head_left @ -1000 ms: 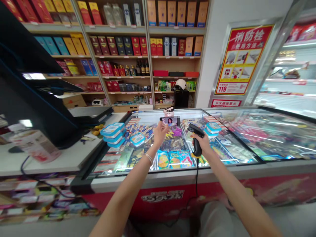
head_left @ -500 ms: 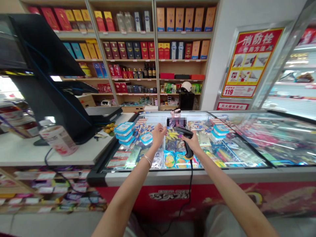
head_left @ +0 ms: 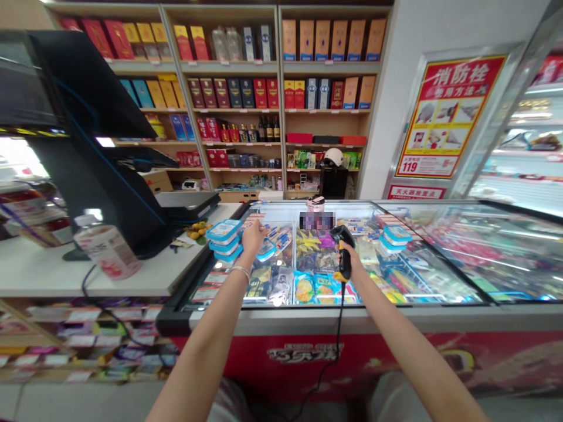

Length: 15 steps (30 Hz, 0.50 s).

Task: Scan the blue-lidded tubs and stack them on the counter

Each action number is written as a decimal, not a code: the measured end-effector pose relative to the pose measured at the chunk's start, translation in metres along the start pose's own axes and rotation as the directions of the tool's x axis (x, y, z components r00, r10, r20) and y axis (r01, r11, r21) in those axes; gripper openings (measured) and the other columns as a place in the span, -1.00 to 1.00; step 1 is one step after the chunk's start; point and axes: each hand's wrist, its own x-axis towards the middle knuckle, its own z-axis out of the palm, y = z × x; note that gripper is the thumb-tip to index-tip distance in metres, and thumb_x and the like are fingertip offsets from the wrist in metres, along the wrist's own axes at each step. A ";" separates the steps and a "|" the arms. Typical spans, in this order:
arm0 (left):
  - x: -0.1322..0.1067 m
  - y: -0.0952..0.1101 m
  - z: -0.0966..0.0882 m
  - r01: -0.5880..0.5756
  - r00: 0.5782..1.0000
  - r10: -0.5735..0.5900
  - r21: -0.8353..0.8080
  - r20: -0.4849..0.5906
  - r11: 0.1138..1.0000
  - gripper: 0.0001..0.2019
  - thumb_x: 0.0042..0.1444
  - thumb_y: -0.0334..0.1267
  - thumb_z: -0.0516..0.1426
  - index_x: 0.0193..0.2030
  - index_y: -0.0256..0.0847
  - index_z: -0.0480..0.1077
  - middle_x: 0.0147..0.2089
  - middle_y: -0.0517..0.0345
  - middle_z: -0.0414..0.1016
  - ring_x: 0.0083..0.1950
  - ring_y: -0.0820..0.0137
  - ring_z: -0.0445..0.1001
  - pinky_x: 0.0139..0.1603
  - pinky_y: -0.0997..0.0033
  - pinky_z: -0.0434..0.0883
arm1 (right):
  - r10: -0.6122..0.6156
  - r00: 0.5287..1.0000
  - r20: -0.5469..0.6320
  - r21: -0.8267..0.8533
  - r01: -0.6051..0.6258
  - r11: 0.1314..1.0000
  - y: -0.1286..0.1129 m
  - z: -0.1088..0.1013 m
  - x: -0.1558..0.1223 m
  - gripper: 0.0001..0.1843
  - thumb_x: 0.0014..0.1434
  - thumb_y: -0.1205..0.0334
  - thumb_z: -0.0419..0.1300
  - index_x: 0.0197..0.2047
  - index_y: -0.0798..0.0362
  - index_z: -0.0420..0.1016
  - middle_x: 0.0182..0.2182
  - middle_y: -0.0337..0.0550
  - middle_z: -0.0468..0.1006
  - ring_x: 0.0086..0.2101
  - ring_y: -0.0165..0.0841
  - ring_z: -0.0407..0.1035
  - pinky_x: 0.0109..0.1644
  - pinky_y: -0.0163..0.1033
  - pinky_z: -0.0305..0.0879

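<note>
The right hand (head_left: 349, 258) is clamped round the grip of a black scanner (head_left: 342, 246), held upright over the glass lid of the freezer (head_left: 308, 319); its cord (head_left: 338, 328) hangs down in front of the red freezer wall. The scanner's head points towards a phone (head_left: 316, 221) standing propped on the lid further back (its screen is blurred), with a small pink pot (head_left: 315, 203) just behind it.

The left hand (head_left: 254, 235) reaches out over the lid with fingers curled down onto a blue-rimmed tub (head_left: 265, 251) lying alone on the glass; whether it actually grips the tub cannot be told. Just left of that hand is a stack of the same tubs (head_left: 224, 239) at the freezer's corner. A second small stack (head_left: 396, 235) sits to the right of the scanner.

Left of the freezer, the white tabletop (head_left: 53, 275) carries a black till screen (head_left: 88, 146) and a paper cup (head_left: 108, 251). Shelves of boxed goods (head_left: 272, 88) fill the back wall.
</note>
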 end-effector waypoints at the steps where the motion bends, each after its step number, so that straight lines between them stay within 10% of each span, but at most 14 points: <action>1: 0.004 -0.003 0.001 0.008 1.000 -0.008 0.024 0.021 1.000 -0.82 0.15 -0.22 0.10 -0.13 -0.18 0.37 -0.15 0.00 0.58 -0.05 0.22 0.52 -0.15 0.38 0.34 | 0.006 1.000 0.011 0.023 -0.006 1.000 0.002 -0.002 0.003 -0.61 -0.16 0.03 0.43 -0.46 0.06 0.34 -0.71 -0.34 0.36 -0.73 -0.55 0.22 -0.74 -0.49 0.14; 15: 0.011 0.008 0.012 -0.016 1.000 0.011 0.411 0.015 0.912 -0.72 0.18 -0.31 -0.01 -0.07 -0.30 0.44 -0.06 -0.22 0.54 0.12 0.06 0.36 0.11 0.15 0.15 | -0.021 0.998 0.056 0.027 0.019 0.999 0.012 -0.008 0.011 -0.61 -0.12 0.00 0.41 -0.46 0.01 0.30 -0.70 -0.36 0.33 -0.71 -0.53 0.24 -0.71 -0.47 0.17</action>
